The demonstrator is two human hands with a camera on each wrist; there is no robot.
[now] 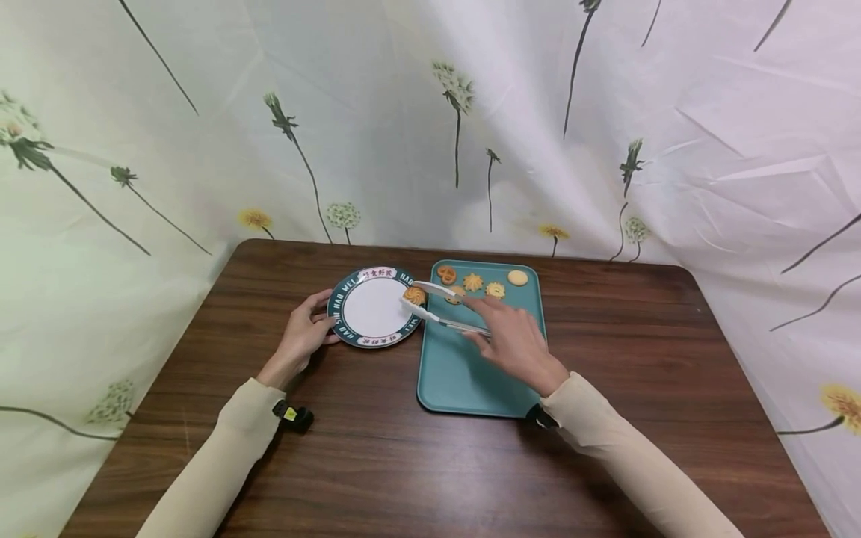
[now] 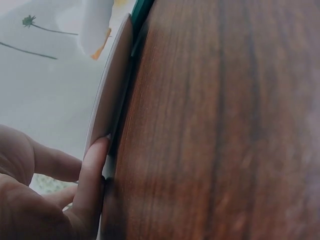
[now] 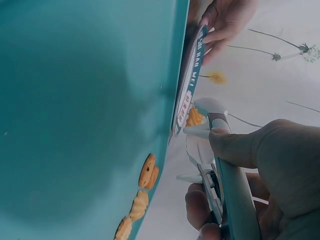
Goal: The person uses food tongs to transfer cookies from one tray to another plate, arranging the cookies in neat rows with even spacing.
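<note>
My left hand (image 1: pixel 306 333) holds the left rim of a round white plate (image 1: pixel 377 308) with a dark green lettered border. From the left wrist view, fingers (image 2: pixel 91 170) reach under the plate, whose edge is lifted off the wood. My right hand (image 1: pixel 514 338) grips tongs (image 3: pixel 232 195) with white tips and metal arms. Between those tips sits a swirled golden cookie (image 1: pixel 414 296), over the plate's right rim. Below the tongs lies a teal tray (image 1: pixel 464 373). At its far end are a pretzel-shaped cookie (image 1: pixel 446 275), a flower-shaped cookie (image 1: pixel 473 282) and others, one partly hidden by the tongs.
A dark brown wooden table (image 1: pixel 377 463) carries everything. The tray's left edge lies close beside the plate. A pale round cookie (image 1: pixel 517 278) is at the tray's far right corner. Behind the table hangs a white curtain (image 1: pixel 403 149) printed with dandelions.
</note>
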